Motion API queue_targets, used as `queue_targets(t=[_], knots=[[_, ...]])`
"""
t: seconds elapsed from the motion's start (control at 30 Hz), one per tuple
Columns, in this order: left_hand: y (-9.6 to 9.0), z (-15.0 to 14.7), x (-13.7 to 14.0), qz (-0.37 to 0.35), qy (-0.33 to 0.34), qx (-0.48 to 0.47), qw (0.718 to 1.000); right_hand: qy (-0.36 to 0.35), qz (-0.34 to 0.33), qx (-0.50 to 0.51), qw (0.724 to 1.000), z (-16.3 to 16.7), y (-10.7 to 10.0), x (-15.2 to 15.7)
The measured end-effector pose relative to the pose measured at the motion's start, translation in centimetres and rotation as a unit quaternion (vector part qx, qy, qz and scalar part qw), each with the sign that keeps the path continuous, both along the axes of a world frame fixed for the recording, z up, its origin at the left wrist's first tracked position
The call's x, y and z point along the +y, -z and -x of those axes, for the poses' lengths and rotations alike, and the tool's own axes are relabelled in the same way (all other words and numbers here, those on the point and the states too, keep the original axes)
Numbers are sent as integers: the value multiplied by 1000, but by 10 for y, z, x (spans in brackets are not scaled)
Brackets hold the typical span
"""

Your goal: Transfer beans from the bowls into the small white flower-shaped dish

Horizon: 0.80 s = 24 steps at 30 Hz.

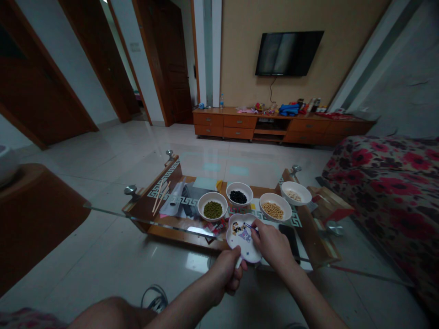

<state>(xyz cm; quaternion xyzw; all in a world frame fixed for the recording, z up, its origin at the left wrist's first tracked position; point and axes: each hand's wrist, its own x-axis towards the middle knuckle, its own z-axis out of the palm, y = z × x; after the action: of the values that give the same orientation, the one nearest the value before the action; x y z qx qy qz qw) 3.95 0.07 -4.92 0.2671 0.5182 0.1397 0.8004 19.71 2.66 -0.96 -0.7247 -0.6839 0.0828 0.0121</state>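
My left hand point(228, 269) is closed round the short handle of a white cartoon plate point(252, 252) with a scalloped purple rim. A small pile of mixed beans point(237, 228), dark and pale, lies on its far left part. My right hand point(270, 242) is over the plate's right side, pinching a thin dark tool point(249, 225) that looks like tweezers; its tip is at the beans. Beyond the plate stand white bowls: one with green beans point(213, 210), one with black beans point(238, 197), one with yellow soybeans point(273, 210), and one with pale whitish pieces point(293, 196).
Wooden chopsticks point(161, 198) lie at the left on the glass table point(116, 208). A dark flat object point(291, 240) is partly behind my right arm. A floral-covered sofa point(387, 183) is at the right, a brown stool point(37, 214) at the left. A TV cabinet point(240, 122) stands at the back.
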Motion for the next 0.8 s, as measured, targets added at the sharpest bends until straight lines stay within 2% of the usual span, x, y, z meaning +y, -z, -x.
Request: queue_targets(t=[0.2, 0.5, 0.8], knots=[[-6, 0, 0, 3, -4, 7, 1000, 3, 6, -1, 1000, 1, -2, 0], [6, 0, 0, 2, -6, -6, 1000, 0, 0, 1, 1000, 0, -2, -1], [1, 1, 1, 4, 4, -4, 1000, 0, -18, 36, 999, 2, -8, -2]])
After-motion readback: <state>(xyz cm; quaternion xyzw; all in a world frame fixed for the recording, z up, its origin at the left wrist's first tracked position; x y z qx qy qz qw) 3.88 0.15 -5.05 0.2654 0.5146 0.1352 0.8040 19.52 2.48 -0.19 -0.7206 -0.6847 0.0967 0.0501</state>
